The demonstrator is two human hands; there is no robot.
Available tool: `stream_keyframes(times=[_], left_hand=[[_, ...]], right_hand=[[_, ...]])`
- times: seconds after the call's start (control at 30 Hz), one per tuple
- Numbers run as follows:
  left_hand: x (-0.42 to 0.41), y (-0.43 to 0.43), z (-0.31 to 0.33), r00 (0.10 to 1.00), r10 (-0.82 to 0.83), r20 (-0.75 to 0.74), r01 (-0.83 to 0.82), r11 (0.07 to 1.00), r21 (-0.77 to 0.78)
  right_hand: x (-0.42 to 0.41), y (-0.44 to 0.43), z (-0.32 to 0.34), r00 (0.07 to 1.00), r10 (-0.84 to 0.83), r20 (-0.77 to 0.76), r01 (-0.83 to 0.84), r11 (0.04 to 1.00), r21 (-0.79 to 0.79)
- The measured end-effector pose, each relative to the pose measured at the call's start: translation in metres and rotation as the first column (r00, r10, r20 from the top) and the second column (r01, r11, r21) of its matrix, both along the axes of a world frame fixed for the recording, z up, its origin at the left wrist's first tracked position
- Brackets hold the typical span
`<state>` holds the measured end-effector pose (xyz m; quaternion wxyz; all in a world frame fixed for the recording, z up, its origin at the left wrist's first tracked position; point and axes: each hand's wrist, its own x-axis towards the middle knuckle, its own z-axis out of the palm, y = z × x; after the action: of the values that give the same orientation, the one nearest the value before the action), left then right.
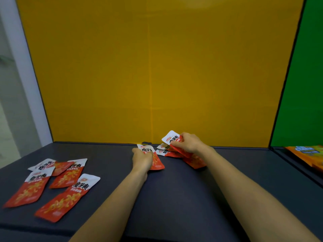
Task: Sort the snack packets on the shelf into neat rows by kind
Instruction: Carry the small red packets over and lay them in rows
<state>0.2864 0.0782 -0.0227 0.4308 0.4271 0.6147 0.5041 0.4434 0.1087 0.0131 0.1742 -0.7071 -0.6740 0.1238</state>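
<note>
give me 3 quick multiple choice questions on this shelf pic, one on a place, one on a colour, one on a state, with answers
1. Where does the loose group of red-and-white packets lie?
A) in a basket
B) on the left part of the shelf
C) on a chair

2. What colour is the back panel?
A) yellow
B) blue
C) white

3. What is the left hand doing?
A) lying flat, empty
B) pointing upward
C) gripping a packet

Answers: 1 B, they lie scattered at the shelf's left. 2 A, the panel behind is plain yellow. 3 C, its fingers curl round a packet.
</note>
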Motion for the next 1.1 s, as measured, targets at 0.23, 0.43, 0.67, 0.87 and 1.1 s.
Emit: stream_keyframes(times=[0.23,0.43,0.67,0.87,1.1], left_hand=[[0.0,-0.005,-0.003,0.99,-0.011,-0.144,0.016,0.999,0.033],[-0.001,-0.002,0.0,0.986,-0.016,-0.165,0.025,0.999,0.048],[-0.003,0.006,-0.006,0.993,-0.009,-0.114,0.014,0.999,0.048],[0.007,0.009,-0.005,0.993,-0.042,-0.111,0.046,0.999,0.026],[0.035,0.016,0.008,0.952,-0.067,-0.298,0.072,0.997,0.006]], right_hand=[[-0.004,0.006,-0.009,0.989,0.046,0.144,-0.029,0.993,-0.118],[-0.01,0.012,0.003,0.992,0.034,0.124,-0.022,0.995,-0.095],[-0.005,0.006,0.016,0.998,-0.055,-0.04,0.057,0.998,0.04],[0.046,-0.024,0.012,0.921,-0.054,-0.386,0.069,0.997,0.024],[0.055,-0.045,-0.02,0.922,-0.126,-0.367,0.114,0.992,-0.054]])
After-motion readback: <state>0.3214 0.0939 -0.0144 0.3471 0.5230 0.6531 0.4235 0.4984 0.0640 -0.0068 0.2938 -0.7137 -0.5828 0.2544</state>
